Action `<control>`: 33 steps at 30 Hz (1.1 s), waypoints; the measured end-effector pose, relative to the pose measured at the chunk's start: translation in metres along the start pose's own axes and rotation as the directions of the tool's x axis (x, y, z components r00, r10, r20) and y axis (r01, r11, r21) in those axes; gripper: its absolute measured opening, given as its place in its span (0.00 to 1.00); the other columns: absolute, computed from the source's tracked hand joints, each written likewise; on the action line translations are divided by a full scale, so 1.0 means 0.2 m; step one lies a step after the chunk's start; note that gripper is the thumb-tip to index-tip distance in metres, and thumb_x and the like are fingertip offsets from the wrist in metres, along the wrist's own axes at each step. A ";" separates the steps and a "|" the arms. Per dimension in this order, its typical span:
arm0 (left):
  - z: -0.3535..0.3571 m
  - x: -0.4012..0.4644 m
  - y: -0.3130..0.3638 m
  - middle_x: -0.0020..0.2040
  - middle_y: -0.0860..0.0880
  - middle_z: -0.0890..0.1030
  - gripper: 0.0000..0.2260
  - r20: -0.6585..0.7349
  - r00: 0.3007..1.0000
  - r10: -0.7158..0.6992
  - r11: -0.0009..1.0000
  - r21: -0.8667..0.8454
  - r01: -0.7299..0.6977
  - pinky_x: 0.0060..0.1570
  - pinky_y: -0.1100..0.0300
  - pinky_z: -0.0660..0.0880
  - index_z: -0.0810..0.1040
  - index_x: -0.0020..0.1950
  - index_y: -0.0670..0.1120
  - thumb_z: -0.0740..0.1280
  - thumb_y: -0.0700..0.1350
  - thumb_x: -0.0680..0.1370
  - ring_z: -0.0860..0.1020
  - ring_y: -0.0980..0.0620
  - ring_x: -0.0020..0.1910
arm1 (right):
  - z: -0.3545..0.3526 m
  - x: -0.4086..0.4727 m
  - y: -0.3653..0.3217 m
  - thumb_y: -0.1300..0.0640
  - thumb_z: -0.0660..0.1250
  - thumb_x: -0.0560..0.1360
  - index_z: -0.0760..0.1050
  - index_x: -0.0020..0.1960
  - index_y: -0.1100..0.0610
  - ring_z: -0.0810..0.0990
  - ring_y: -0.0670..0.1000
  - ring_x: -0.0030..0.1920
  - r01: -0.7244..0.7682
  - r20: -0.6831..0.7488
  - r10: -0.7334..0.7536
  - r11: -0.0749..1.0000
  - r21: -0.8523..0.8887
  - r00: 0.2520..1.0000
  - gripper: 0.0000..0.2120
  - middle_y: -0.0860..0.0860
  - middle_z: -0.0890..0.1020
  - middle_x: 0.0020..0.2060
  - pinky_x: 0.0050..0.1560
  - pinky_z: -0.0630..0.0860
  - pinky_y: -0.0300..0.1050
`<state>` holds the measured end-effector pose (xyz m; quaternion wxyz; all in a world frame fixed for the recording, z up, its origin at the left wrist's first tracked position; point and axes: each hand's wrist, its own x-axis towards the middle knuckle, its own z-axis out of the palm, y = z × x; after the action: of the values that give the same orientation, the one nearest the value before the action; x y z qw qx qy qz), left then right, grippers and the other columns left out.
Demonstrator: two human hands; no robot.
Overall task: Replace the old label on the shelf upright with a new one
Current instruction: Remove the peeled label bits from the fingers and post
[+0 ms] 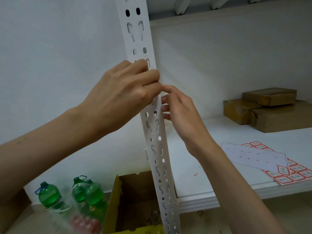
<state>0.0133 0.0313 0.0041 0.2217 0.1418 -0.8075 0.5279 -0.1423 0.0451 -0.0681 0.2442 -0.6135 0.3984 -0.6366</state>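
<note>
A white slotted shelf upright (157,149) runs from top centre down to the bottom. My left hand (125,92) is curled against its front at mid height, fingers bent over the metal. My right hand (177,107) sits just behind and to the right of the upright, fingertips touching the left hand's fingers at the upright's edge. Whatever lies under the fingers is hidden; no label shows on the upright. A sheet of red-bordered labels (293,171) lies on the white shelf board (211,166), partly covered by a peeled white backing sheet (253,156).
Brown cardboard boxes (270,108) are stacked at the back right of the shelf. Below, on the floor, stand green bottles (50,196) in plastic wrap and an open yellow-sided carton (135,205). A small red scrap (195,174) lies on the shelf board.
</note>
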 end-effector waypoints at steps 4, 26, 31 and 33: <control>0.01 0.00 0.00 0.46 0.43 0.78 0.05 -0.026 0.999 -0.043 0.999 0.000 0.043 0.39 0.49 0.67 0.79 0.49 0.41 0.65 0.38 0.82 0.74 0.41 0.43 | 0.01 0.00 0.00 0.53 0.49 0.85 0.77 0.63 0.45 0.83 0.49 0.48 -0.005 -0.010 0.005 1.000 -0.007 1.000 0.18 0.47 0.84 0.45 0.58 0.80 0.53; 0.03 -0.07 0.14 0.45 0.43 0.81 0.05 -0.120 0.853 -0.508 0.837 -0.304 0.456 0.45 0.64 0.67 0.85 0.48 0.40 0.74 0.42 0.78 0.76 0.46 0.46 | -0.01 0.02 0.02 0.51 0.49 0.86 0.76 0.61 0.42 0.83 0.39 0.46 0.000 0.020 0.000 1.000 0.013 1.000 0.17 0.39 0.84 0.40 0.50 0.80 0.38; 0.03 -0.05 0.13 0.43 0.43 0.82 0.03 -0.130 0.895 -0.427 0.886 -0.258 0.386 0.40 0.58 0.71 0.85 0.47 0.40 0.73 0.40 0.78 0.77 0.44 0.42 | -0.01 0.02 0.02 0.51 0.49 0.86 0.76 0.63 0.44 0.84 0.41 0.46 0.002 0.002 -0.002 1.000 0.017 1.000 0.18 0.41 0.83 0.39 0.51 0.82 0.39; 0.03 -0.04 0.12 0.42 0.44 0.81 0.04 -0.118 0.908 -0.402 0.899 -0.238 0.367 0.36 0.53 0.75 0.85 0.46 0.40 0.72 0.39 0.79 0.76 0.44 0.42 | -0.01 0.02 0.02 0.51 0.49 0.86 0.76 0.62 0.44 0.83 0.39 0.45 0.004 0.001 -0.004 1.000 0.014 1.000 0.17 0.41 0.83 0.38 0.49 0.82 0.37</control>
<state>0.0081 0.0351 -0.0212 0.4012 0.2306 -0.7936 0.3952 -0.1448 0.0397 -0.0683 0.2474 -0.6131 0.3926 -0.6394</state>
